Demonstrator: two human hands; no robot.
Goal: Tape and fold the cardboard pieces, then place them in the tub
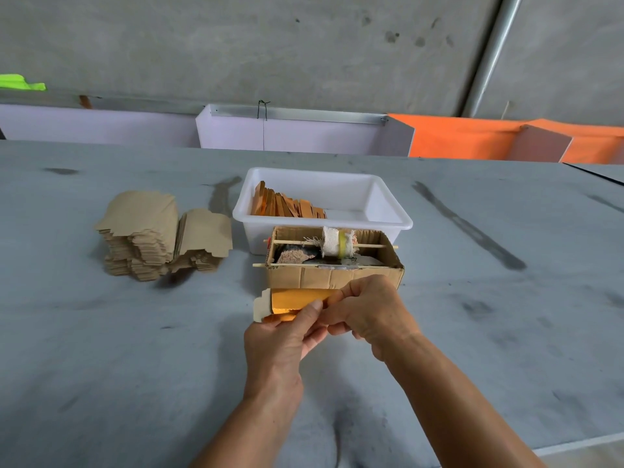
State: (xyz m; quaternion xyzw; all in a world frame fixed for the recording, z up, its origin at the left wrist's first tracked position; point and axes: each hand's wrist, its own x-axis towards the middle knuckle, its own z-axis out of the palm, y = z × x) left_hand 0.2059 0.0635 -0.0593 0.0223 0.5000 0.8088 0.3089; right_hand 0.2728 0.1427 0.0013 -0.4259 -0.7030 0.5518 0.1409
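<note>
Both hands hold one folded cardboard piece (289,300) with a shiny orange face, just above the grey table in front of a cardboard box. My left hand (282,336) grips its near edge, thumb pressed on the orange face. My right hand (368,307) pinches its right end. A white plastic tub (388,211) stands behind the box, with several folded orange pieces (287,206) leaning in its left side. Two stacks of flat brown cardboard pieces (158,231) lie to the left on the table.
The open cardboard box (331,275) holds a tape roll (339,243) on a wooden stick, plus rags. White and orange panels line the table's far edge below a concrete wall. Dark smears mark the grey tabletop (506,315).
</note>
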